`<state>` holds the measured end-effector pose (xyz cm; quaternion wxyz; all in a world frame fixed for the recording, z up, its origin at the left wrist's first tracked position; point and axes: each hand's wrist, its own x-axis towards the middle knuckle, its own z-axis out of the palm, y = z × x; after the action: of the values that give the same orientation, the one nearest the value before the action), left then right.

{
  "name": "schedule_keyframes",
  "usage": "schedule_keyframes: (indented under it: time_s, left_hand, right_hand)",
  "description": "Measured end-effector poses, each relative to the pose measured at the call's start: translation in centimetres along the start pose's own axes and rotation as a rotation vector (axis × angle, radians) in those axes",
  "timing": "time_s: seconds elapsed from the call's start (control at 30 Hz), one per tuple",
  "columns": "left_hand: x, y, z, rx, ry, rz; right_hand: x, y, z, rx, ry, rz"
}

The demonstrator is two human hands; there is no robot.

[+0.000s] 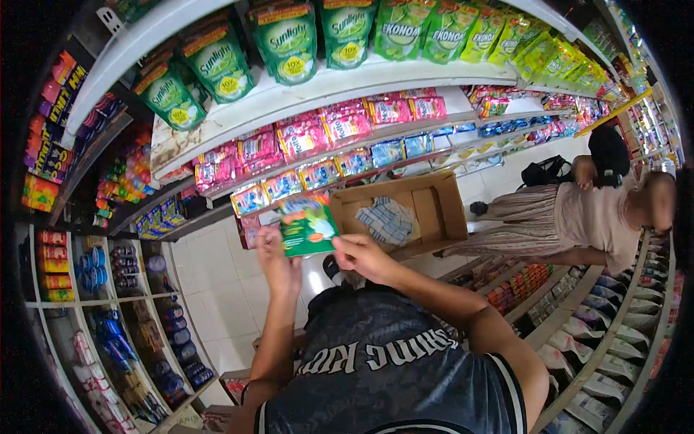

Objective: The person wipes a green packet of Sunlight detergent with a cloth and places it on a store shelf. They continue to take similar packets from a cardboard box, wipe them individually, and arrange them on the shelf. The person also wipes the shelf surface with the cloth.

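Note:
A green printed packet [308,225] is held up between both hands, in front of the lower shelves. My left hand [277,257] grips its left edge. On the lower right corner, my right hand [362,255] pinches the packet between thumb and fingers. Just beyond my right hand, an open cardboard box [442,217] stands with a crumpled blue-and-white checked cloth [386,219] inside. Pink Molto packets [301,138] and blue packets [387,153] line the shelves behind the packet.
Green Sunlight pouches [287,46] and Ekonomi pouches [400,30] stand on the white upper shelf [347,81]. Another person [585,211] stands at the right, beside a black bag [545,172]. Cubby shelves [122,298] are at the left; more stocked shelves [591,352] run along the lower right.

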<state>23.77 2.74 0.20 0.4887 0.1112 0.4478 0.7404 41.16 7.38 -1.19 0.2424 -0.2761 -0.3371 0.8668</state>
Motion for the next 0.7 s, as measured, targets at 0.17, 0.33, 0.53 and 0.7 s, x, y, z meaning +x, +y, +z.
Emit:
schedule_keyframes:
  time_s: [0.17, 0.33, 0.53, 0.7]
  left_hand:
    - [1.2, -10.1, -3.3, 0.021, -0.028, -0.230]
    - [2.8, -20.3, -6.3, 0.384, -0.035, -0.417]
    - [5.8, -33.7, -10.7, 0.571, -0.071, -0.493]
    - [9.7, -45.5, -19.6, 0.660, -0.277, -0.240]
  right_hand:
    - [-0.8, 4.2, -7.7, 0.210, 0.156, 0.210]
    - [-0.9, 7.2, -16.6, -0.030, 0.413, 0.438]
    - [1.9, 10.4, -26.9, -0.014, 0.480, 0.478]
    - [4.1, 13.7, -34.8, -0.478, 0.408, 0.427]
